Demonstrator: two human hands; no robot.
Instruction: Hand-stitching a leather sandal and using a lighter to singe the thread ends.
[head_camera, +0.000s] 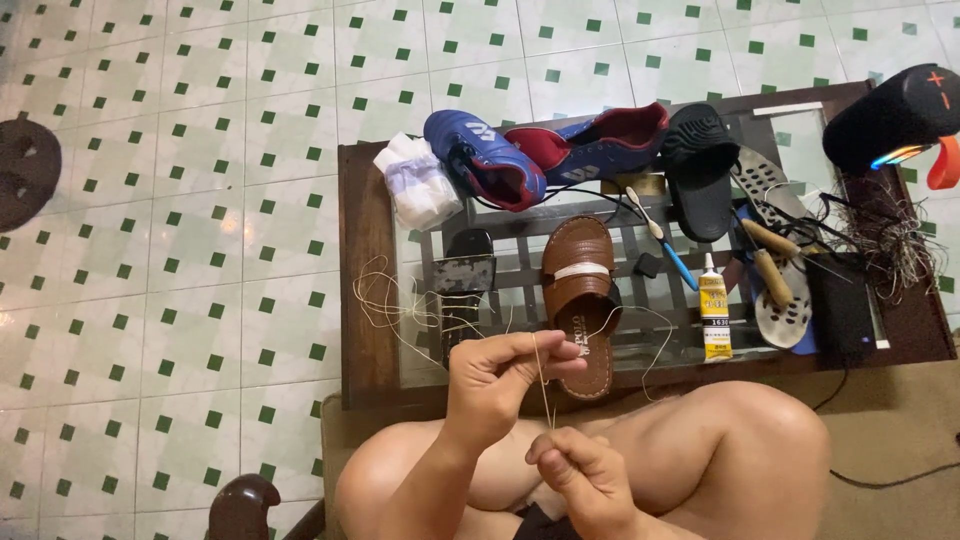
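- Right hand (588, 478): nearest the camera, above the knees; the lower end of the thread (543, 385) is being pinched between closed fingers.
- Left hand (500, 375): just above the right; the thread's upper part is being pinched between thumb and forefinger, so a short stretch is being held taut and upright between the two hands.
- Thread: the slack is being trailed in loose loops from the hands onto the table (368, 300), left of the sandal (582, 300) and partly across it.
- Step, as judged: thread is being drawn out or prepared for stitching; a steady two-handed pinch and untangled slack are being called for.
- Sandal: brown, lying on the glass just beyond the hands.
- Glue tube (714, 318): lying right of the sandal.
- Blue boots (480, 158): a pair, lying at the far edge.
- Black slipper (698, 165): lying beside the boots.
- Speaker (890, 115): black, lying at the far right corner.
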